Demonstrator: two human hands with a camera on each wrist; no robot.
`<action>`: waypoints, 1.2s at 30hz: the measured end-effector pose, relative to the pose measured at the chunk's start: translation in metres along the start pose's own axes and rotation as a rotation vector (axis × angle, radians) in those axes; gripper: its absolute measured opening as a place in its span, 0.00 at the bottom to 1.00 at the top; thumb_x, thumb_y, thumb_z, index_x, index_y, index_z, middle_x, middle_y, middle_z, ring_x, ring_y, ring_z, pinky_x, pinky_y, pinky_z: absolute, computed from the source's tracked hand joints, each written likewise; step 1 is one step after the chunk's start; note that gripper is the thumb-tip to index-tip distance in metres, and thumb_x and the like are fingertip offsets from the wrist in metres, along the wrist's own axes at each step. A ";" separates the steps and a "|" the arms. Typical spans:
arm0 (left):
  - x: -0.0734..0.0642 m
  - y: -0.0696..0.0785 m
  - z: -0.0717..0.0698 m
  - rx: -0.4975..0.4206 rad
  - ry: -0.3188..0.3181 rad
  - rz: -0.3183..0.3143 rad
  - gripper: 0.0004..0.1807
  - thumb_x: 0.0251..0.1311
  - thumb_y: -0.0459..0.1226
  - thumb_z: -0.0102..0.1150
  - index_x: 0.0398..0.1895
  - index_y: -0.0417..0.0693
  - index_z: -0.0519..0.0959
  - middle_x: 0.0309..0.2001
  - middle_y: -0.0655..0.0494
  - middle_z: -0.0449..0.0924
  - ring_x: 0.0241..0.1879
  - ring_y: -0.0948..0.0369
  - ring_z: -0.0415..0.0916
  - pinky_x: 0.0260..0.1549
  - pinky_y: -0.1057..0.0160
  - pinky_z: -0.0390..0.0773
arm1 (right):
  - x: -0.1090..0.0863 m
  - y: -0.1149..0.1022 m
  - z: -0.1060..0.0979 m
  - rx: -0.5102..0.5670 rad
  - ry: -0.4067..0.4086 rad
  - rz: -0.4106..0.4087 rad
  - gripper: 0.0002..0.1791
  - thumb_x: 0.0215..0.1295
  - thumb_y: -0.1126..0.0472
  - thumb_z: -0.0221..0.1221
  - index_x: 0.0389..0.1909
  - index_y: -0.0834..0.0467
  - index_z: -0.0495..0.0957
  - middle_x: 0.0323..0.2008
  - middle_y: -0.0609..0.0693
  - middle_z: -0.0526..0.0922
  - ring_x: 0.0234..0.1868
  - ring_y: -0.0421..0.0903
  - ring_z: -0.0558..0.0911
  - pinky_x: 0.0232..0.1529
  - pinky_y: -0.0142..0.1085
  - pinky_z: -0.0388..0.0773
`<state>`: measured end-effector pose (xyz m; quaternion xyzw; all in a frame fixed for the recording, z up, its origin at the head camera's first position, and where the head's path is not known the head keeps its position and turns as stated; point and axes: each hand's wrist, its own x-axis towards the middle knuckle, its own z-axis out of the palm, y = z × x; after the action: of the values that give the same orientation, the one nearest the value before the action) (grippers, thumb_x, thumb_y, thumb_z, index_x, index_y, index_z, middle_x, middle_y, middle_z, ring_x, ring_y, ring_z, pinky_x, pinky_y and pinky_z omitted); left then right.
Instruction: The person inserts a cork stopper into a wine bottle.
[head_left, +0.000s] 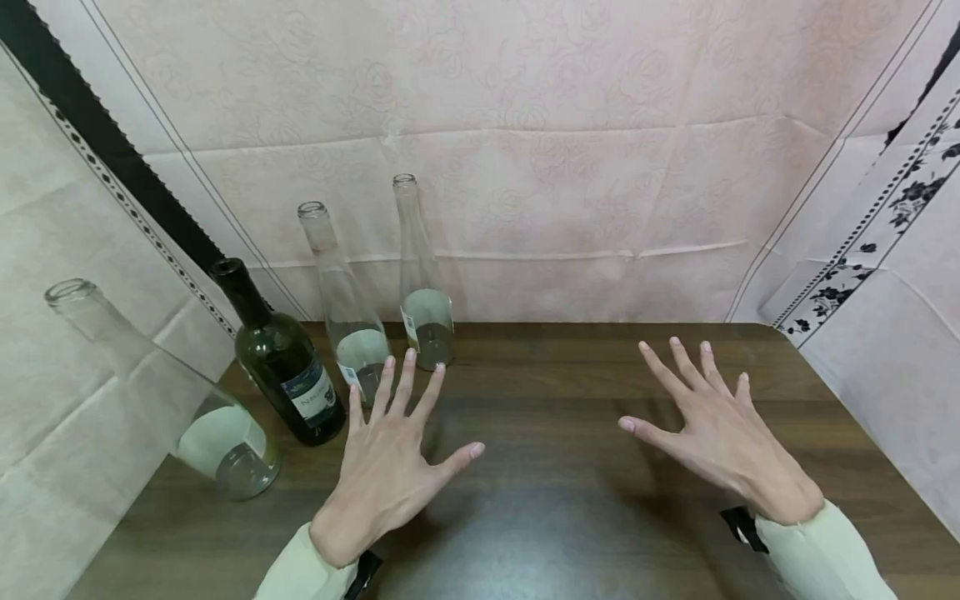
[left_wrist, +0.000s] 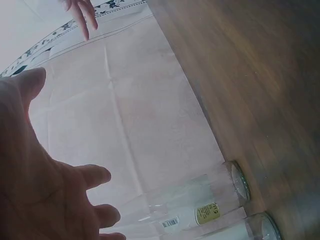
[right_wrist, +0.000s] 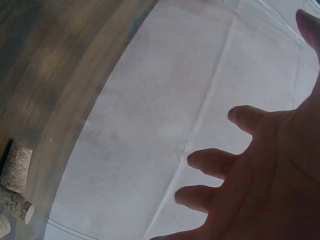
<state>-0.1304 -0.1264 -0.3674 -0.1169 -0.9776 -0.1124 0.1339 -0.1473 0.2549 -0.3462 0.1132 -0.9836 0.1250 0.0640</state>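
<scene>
Hovering above a wooden table [head_left: 547, 500], both hands [head_left: 392, 458] [head_left: 720, 433] spread wide before creased pale cloth [head_left: 540, 192].

3 clear bottles [head_left: 427, 308], 1 green bottle [head_left: 279, 358], 3 visible corks [right_wrist: 17, 167]

Looks bright, even and fairly sharp in the head view, with a bluish sheen low on the tabletop [head_left: 517, 517] and soft shadows across it. Appears dimmer and hazier in both wrist views, with fingers [left_wrist: 95, 176] dark against the pale backdrop [left_wrist: 135, 115].
</scene>
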 end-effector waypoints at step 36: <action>-0.010 -0.045 -0.059 -0.403 1.509 0.028 0.12 0.42 0.35 0.50 0.23 0.32 0.78 0.32 0.36 0.80 0.41 0.39 0.72 0.51 0.62 0.65 | 0.016 0.111 -0.011 0.152 -0.214 0.033 0.22 0.63 0.53 0.69 0.52 0.62 0.80 0.52 0.67 0.84 0.56 0.70 0.79 0.50 0.60 0.77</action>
<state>-0.1190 -0.1859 -0.3229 -0.0430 -0.5811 -0.3354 0.7403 -0.1886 0.3589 -0.3588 0.1145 -0.9742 0.1873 -0.0523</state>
